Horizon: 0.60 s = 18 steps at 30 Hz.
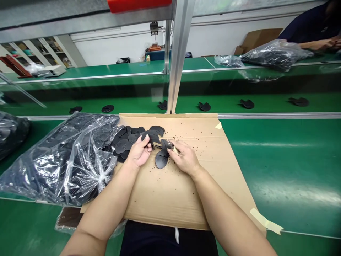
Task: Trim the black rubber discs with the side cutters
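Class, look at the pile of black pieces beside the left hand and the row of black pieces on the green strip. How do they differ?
Arrangement: the pile is heaped, its pieces overlapping, while pieces in the row lie spaced apart.
Place: the pile is just beside the left hand; the row lies farther off, past the cardboard's back edge.
Shared: both consist of black pieces with curved outlines.

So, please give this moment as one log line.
left hand: holds black part; right hand: holds tool, mostly hidden; surface: cardboard sheet; nearby: parts pile, plastic bag
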Motion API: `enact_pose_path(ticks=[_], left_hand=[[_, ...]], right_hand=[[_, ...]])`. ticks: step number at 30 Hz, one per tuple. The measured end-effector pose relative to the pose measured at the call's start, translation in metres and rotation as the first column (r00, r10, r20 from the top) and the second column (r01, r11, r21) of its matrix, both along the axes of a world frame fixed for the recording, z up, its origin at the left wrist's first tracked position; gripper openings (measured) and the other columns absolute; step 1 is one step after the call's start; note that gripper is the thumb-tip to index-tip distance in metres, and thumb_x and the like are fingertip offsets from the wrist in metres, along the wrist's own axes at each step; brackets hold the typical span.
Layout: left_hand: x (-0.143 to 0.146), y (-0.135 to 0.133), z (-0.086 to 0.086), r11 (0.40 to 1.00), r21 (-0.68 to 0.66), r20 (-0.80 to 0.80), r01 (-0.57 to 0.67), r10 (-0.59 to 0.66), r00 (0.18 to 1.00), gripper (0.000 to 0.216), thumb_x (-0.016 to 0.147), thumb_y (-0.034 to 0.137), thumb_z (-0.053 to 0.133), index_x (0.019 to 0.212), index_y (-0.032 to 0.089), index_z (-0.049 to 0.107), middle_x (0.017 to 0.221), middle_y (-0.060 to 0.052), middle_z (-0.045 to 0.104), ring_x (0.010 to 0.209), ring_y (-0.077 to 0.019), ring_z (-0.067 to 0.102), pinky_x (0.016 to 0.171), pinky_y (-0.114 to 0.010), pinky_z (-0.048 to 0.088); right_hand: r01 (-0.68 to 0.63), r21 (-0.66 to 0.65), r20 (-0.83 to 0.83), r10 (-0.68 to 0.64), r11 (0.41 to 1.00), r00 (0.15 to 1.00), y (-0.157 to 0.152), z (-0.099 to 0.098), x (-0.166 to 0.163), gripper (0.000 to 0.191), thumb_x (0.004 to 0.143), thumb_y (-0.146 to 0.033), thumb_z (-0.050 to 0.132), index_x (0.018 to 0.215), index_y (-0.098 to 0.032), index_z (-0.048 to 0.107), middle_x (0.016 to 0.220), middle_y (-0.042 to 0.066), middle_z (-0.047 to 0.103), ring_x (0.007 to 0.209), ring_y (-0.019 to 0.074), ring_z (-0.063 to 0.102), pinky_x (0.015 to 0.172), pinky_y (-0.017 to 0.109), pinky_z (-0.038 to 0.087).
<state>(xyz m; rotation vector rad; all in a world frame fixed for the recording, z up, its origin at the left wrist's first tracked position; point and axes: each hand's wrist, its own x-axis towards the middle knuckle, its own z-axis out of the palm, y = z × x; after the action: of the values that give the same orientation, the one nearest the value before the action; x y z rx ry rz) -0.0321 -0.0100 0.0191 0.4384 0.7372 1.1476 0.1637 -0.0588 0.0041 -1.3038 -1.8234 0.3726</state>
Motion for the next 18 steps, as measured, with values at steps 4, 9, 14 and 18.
enact_pose_path(ticks=[4,9,14,18], left_hand=[[0.002,-0.003,0.004,0.991,0.016,-0.014,0.131,-0.131,0.991,0.021,0.079,0.02,0.072,0.096,0.019,0.059,0.08,0.0,0.063,0.065,-0.0115,0.062,0.054,-0.021,0.05],[0.002,-0.004,0.01,0.981,-0.052,-0.004,0.187,-0.187,0.982,0.023,0.078,0.016,0.071,0.1,0.019,0.062,0.071,0.001,0.056,0.052,-0.008,0.051,0.035,-0.013,0.031],[0.005,-0.005,0.011,0.964,-0.071,-0.024,0.256,-0.258,0.966,0.015,0.079,0.019,0.071,0.09,0.016,0.061,0.068,0.002,0.05,0.044,-0.0033,0.041,0.032,-0.01,0.023],[0.008,-0.007,0.012,0.965,-0.073,-0.066,0.252,-0.257,0.964,0.015,0.08,0.02,0.07,0.092,0.015,0.061,0.065,0.003,0.048,0.041,-0.0022,0.038,0.031,-0.009,0.021]], right_hand=[[-0.063,0.002,0.042,0.062,0.998,0.997,-0.004,0.003,-0.006,0.035,0.089,-0.031,0.055,0.122,-0.023,0.062,0.095,0.006,0.067,0.089,0.0209,0.063,0.083,0.035,0.053],[-0.108,0.026,0.127,0.104,0.994,0.986,-0.006,0.003,-0.01,0.036,0.089,-0.032,0.056,0.123,-0.02,0.062,0.097,0.008,0.067,0.089,0.0213,0.063,0.085,0.035,0.053],[-0.168,-0.032,0.198,0.171,0.985,0.965,-0.008,0.006,-0.013,0.038,0.09,-0.03,0.055,0.125,-0.02,0.06,0.098,0.008,0.067,0.087,0.0209,0.064,0.083,0.034,0.054],[-0.177,-0.082,0.219,0.191,0.981,0.957,-0.01,0.01,-0.016,0.037,0.089,-0.028,0.055,0.125,-0.018,0.061,0.1,0.009,0.066,0.089,0.0212,0.064,0.085,0.034,0.053]])
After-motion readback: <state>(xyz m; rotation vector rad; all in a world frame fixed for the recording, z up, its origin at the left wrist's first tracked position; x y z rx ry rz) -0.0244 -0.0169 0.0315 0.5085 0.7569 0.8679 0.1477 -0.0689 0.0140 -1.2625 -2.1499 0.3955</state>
